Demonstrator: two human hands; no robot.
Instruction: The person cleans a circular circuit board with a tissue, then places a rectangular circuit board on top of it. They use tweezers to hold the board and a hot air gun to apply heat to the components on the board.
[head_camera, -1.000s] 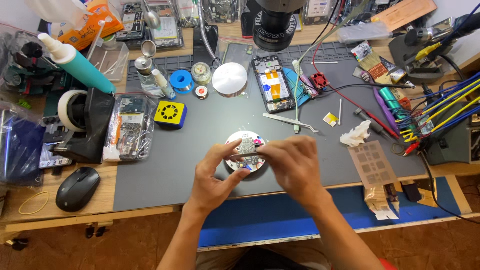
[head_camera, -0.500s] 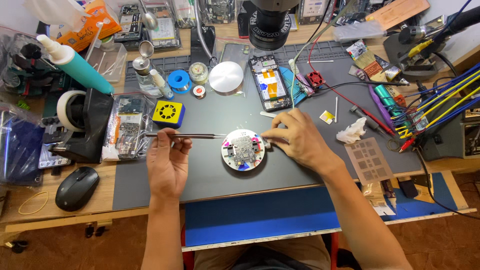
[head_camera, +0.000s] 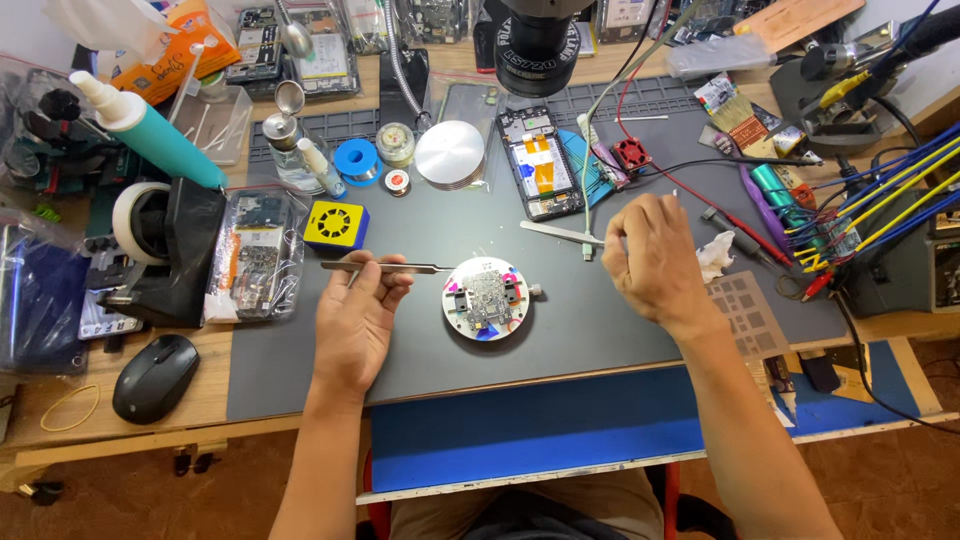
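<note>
Between the two hands, on the grey mat (head_camera: 300, 370), sits a round white holder (head_camera: 486, 298) with a small circuit board clamped in it, touched by neither. Just left of it, the left hand (head_camera: 358, 322) pinches steel tweezers (head_camera: 388, 267), tips pointing at the holder. Right of the holder, the right hand (head_camera: 655, 262) curls its fingers onto a second pair of tweezers (head_camera: 560, 233) lying on the mat; beyond it rests an opened phone (head_camera: 538, 162).

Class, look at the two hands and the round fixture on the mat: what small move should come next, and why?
Probably the right hand closes on the second tweezers lying at its fingertips. The left hand already holds tweezers pointing toward the round fixture, whose clamped circuit board sits untouched between both hands.
</note>
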